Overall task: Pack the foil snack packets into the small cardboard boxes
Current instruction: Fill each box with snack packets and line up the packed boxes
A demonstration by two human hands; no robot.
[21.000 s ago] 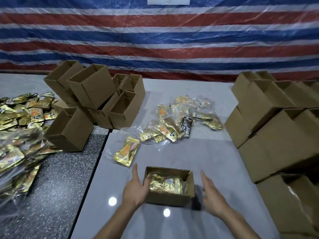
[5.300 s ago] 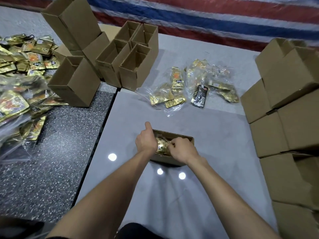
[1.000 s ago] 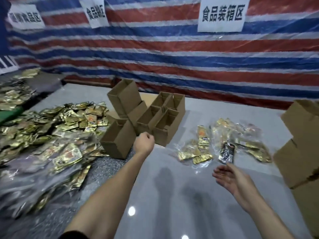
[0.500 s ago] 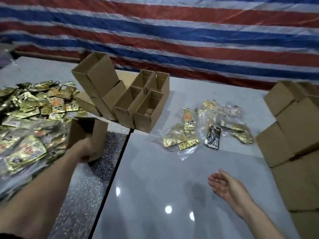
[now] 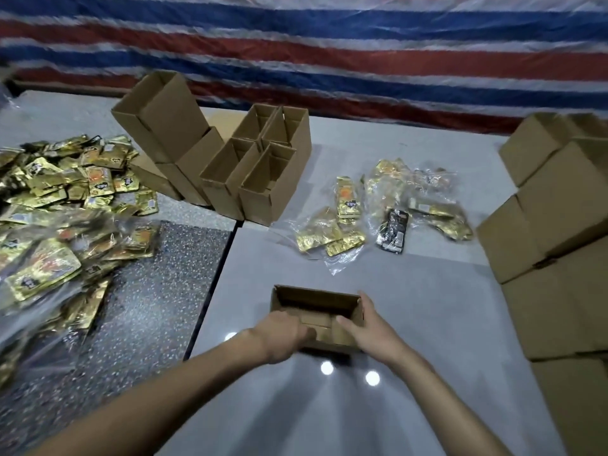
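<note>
Our left hand (image 5: 283,334) and right hand (image 5: 366,328) grip the box (image 5: 316,300) by its walls. Light, stiff card, we judge

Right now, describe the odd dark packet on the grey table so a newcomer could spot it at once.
Start at the light grey table. Beyond the near open cardboard box lies a scatter of gold foil packets in clear bags. Among them lies the black packet, the only dark one.

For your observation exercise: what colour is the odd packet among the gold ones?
Black; the packet shows best in the head view.
</note>
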